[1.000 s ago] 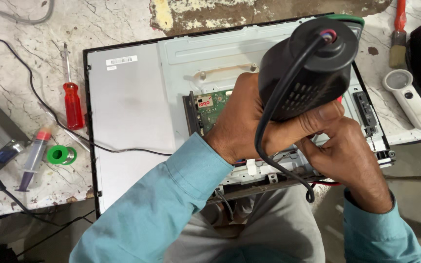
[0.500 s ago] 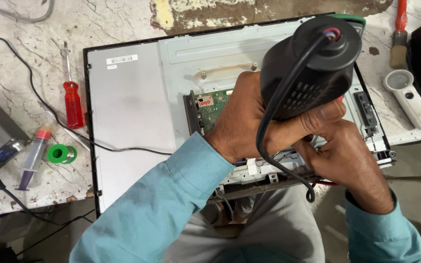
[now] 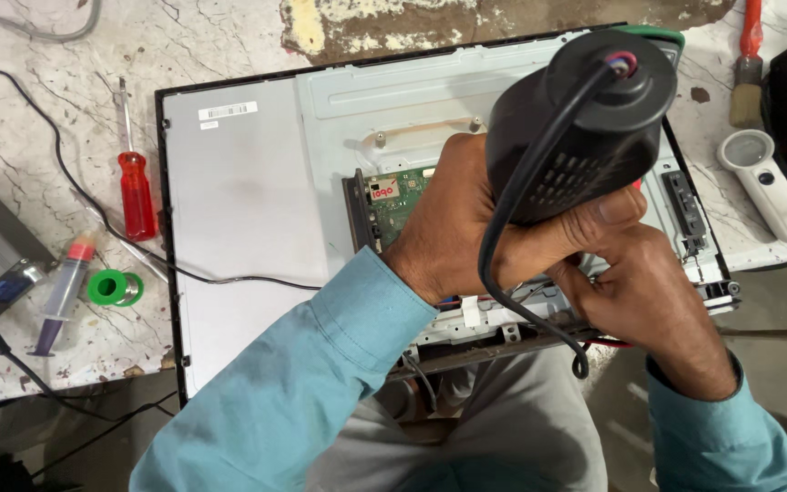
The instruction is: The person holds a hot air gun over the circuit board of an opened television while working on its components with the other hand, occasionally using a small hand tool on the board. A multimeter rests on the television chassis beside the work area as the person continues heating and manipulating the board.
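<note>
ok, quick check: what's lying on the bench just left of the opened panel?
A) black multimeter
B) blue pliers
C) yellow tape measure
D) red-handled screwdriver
D: a red-handled screwdriver lies on the marble bench just left of the panel's black frame, with a green roll and a syringe below it; none of the other options shows there.

— Where's it looking from?
— From the person's head, straight down and close over the left hand (image 3: 466, 232), the right hand (image 3: 644, 296) and the panel's back (image 3: 239, 237).
— Any second view?
— Just this one
</note>
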`<move>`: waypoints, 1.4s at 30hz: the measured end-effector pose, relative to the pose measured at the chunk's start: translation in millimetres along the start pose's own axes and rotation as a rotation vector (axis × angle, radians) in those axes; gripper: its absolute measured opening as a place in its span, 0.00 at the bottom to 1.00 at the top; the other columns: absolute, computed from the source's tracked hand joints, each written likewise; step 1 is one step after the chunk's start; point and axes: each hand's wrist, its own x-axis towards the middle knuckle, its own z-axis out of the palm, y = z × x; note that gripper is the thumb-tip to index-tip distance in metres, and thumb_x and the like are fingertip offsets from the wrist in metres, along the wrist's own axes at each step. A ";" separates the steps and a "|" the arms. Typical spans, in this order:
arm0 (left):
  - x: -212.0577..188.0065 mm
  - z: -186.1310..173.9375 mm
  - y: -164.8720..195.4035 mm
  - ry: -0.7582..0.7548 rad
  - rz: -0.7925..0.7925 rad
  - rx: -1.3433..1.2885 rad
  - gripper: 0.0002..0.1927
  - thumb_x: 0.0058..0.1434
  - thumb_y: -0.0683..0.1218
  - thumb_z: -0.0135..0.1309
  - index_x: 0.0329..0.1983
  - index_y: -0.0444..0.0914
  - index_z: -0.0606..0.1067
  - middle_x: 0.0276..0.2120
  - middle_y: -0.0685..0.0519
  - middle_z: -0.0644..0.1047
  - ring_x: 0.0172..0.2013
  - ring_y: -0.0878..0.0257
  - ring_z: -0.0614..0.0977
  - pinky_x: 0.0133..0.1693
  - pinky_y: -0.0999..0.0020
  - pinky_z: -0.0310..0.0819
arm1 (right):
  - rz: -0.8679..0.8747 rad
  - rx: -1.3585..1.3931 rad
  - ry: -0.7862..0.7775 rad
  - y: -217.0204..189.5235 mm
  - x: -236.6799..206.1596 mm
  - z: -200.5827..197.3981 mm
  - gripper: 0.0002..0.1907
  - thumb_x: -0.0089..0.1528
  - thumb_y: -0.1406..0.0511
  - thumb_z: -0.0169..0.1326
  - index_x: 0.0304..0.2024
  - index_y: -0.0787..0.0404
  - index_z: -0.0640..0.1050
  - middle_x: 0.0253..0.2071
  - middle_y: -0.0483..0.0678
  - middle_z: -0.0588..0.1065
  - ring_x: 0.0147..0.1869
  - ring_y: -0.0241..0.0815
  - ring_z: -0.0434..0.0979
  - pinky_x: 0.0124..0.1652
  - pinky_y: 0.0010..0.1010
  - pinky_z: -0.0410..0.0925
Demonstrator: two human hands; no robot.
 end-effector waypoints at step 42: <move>1.1 -0.8 3.5 -0.014 -0.006 0.000 0.21 0.70 0.63 0.62 0.46 0.42 0.80 0.27 0.56 0.83 0.30 0.70 0.87 0.33 0.72 0.84 | 0.026 -0.045 -0.021 -0.7 1.0 0.1 0.12 0.56 0.70 0.64 0.43 0.63 0.82 0.33 0.57 0.82 0.35 0.52 0.84 0.28 0.38 0.74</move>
